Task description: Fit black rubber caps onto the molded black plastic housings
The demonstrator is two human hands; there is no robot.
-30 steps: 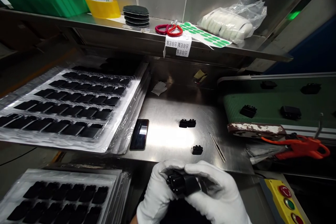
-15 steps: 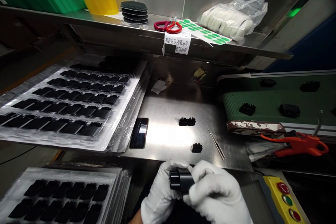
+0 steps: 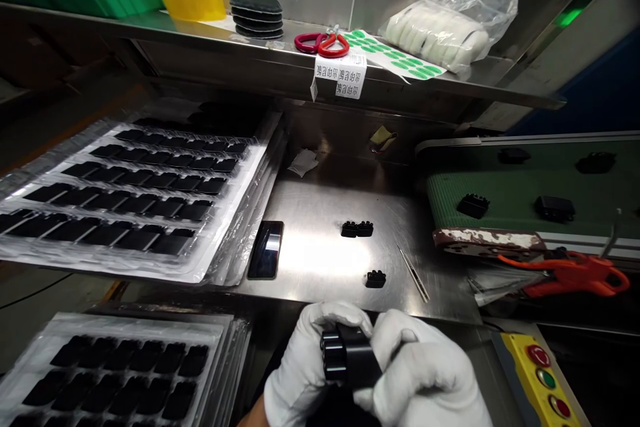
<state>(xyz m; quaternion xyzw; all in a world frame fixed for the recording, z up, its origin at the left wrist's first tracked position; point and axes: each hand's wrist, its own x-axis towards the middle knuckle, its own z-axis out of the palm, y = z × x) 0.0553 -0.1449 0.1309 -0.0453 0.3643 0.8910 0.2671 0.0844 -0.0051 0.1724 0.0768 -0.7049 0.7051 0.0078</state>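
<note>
Both my hands wear white gloves and come together at the bottom middle of the view, below the table edge. Between them is a glossy black plastic part (image 3: 357, 355) with rounded ribs on its left end. My left hand (image 3: 307, 360) closes round its left side, with the thumb and fingers along the top. My right hand (image 3: 425, 367) has its fingers bent against the right end; its fingertips are partly hidden. Beyond the hands, small black parts lie on the metal table: a touching pair (image 3: 357, 229) and a single piece (image 3: 375, 279). Tweezers (image 3: 414, 273) rest to their right.
Trays of black parts (image 3: 115, 180) are stacked at left, with another stack (image 3: 120, 373) below. A phone (image 3: 265, 250) lies beside them. At right are a green conveyor belt (image 3: 525, 180), an orange air gun (image 3: 575, 277) and a yellow button box (image 3: 540, 373). A shelf (image 3: 280, 57) crosses the back.
The black part has turned slightly and shows more of its smooth side. My right hand has shifted a little right and down with it. The table items lie as before.
</note>
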